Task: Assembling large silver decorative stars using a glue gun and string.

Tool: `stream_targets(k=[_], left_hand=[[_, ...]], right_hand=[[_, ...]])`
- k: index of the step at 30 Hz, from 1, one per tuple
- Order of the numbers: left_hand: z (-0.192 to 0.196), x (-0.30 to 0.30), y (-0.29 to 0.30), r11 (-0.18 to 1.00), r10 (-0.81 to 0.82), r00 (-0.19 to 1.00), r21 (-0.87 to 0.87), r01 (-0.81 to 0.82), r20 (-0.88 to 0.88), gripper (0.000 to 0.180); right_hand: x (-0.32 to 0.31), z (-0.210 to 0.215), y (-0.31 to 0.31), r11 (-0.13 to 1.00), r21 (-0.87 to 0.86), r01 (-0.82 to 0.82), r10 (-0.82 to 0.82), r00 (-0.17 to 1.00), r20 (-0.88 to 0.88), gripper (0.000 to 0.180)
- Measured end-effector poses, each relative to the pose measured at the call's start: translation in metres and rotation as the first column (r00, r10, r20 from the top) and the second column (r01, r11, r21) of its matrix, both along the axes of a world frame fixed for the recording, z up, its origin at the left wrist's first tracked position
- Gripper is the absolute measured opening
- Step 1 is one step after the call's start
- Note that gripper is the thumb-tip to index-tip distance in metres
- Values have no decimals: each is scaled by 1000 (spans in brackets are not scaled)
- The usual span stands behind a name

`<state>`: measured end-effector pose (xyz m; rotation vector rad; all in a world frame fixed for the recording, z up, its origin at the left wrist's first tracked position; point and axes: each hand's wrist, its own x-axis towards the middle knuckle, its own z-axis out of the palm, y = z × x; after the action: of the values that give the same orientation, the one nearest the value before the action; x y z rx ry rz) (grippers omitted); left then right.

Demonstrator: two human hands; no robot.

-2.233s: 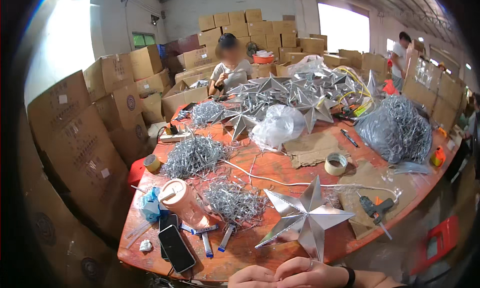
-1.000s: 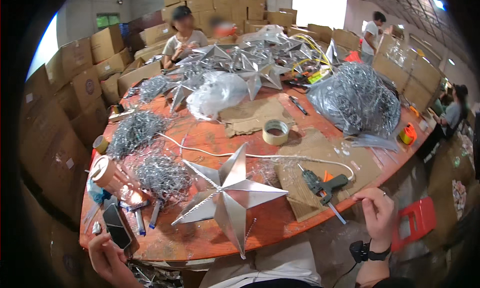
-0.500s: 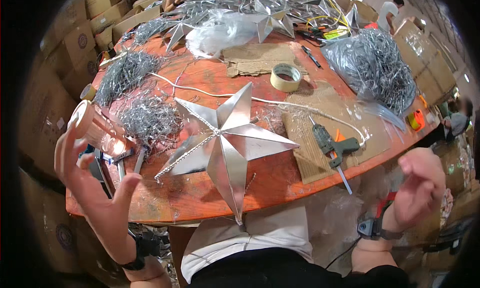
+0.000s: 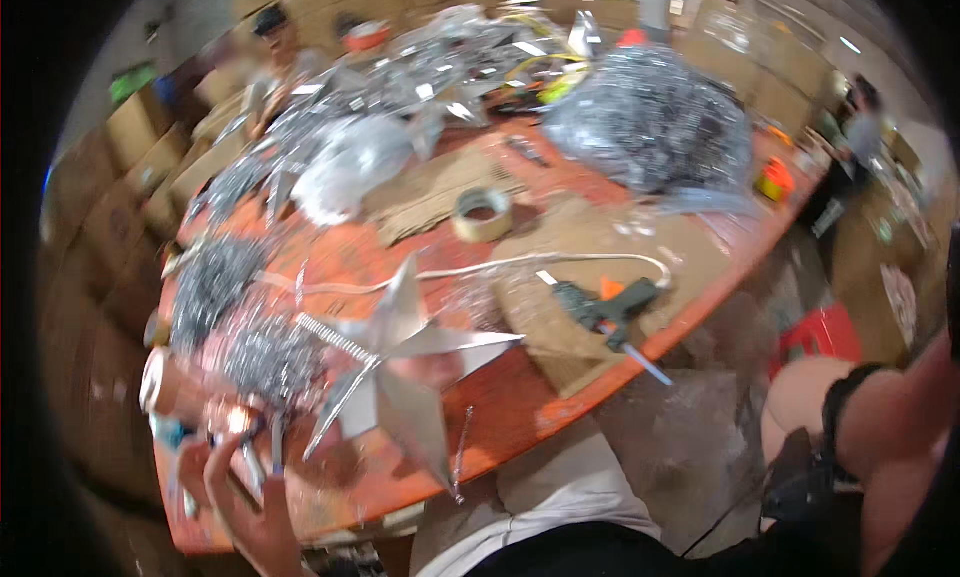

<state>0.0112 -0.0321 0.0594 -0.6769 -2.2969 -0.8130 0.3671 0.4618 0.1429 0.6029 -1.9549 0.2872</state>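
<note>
Plastic bag (image 4: 588, 137) holds silver tinsel (image 4: 672, 107); left fingers (image 4: 219, 477) spread, right fingers too blurred.

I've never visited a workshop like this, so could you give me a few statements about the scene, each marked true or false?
1. A silver star lies on the red table. True.
2. The left hand is holding the silver star. False: the left hand is apart from it, near the pink tumbler.
3. The glue gun lies to the right of the silver star. True.
4. The right hand is gripping the glue gun. False: the right hand is off beyond the table's right edge, away from the glue gun.
5. The tape roll is farther from the person than the silver star. True.
</note>
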Motion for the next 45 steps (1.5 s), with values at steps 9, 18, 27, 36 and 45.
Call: stream_targets(k=[9,18,27,36,45], left_hand=[[-19,-19,-18,996,-28,997,79,34,-76,29],[-22,2,19,967,-251,968,-39,250,-27,25],[-56,-8,27,972,-231,973,-54,229,-16,37],[-66,-25,25,963,-231,962,172,205,143,33],[-82,-24,12,989,-94,968,135,64,232,40]], right_hand=[[10,40,-84,975,199,103,-75,987,-145,57],[-81,67,-100,995,74,68,-48,969,-244,71],[-208,-5,-62,885,19,465,-450,846,286,54],[-234,-115,-44,816,432,385,-574,449,684,60],[-246,-119,-53,968,179,176,-246,512,823,47]])
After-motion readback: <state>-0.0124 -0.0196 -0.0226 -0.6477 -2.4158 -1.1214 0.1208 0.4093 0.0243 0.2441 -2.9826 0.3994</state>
